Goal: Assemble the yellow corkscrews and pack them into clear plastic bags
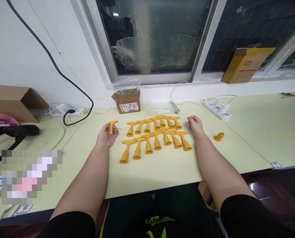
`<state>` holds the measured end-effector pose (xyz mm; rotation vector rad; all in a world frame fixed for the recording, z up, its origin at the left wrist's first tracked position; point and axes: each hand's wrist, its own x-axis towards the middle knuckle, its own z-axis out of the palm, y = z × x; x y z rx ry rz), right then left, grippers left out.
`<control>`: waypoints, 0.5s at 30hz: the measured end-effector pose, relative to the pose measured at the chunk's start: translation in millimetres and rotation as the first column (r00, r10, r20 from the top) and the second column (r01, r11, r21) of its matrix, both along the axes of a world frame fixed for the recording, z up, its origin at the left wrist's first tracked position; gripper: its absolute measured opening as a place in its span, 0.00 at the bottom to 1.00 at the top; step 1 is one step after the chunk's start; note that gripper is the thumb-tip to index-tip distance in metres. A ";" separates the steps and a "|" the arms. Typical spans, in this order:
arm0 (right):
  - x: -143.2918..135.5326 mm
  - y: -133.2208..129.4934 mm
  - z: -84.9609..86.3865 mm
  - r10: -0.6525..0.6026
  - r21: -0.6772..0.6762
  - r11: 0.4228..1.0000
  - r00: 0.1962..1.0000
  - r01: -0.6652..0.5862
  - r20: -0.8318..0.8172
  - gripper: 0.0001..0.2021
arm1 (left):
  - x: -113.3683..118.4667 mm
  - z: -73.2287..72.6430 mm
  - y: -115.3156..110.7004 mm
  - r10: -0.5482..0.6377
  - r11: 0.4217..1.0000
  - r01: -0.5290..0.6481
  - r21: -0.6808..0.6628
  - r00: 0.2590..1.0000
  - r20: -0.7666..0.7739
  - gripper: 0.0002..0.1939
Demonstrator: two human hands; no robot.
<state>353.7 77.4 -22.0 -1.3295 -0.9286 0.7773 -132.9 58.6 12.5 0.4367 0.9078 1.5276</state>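
Observation:
My left hand (107,135) is palm up at the left of the rows, its fingers around a yellow T-handled corkscrew (111,127) whose metal spiral points down. Several yellow corkscrews with bell-shaped bases lie in two rows on the pale green table; one is at the near left end (124,156) and another at the near right end (186,145). My right hand (195,125) is just right of the back row, fingers curled together; whatever they may hold is too small to make out. A loose yellow bell-shaped base (219,137) lies further right, beyond my right forearm.
Behind the rows stand an open small cardboard box (129,107) and a clear plastic bag (159,107). Power strips lie at the back left (74,113) and back right (217,110). A black stand (16,131) and a larger carton (8,96) are at the far left.

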 end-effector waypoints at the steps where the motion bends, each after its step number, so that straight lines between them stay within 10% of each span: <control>1: -0.2 0.0 0.2 -0.003 -0.003 1.000 1.000 0.003 0.002 0.13 | -0.2 -0.2 0.1 0.000 1.000 0.000 0.000 1.000 0.004 0.08; 15: 0.3 4.9 -4.0 -0.017 -0.040 0.999 0.997 0.021 0.081 0.12 | -4.3 -3.0 3.7 -0.003 1.000 0.002 0.011 0.998 0.056 0.09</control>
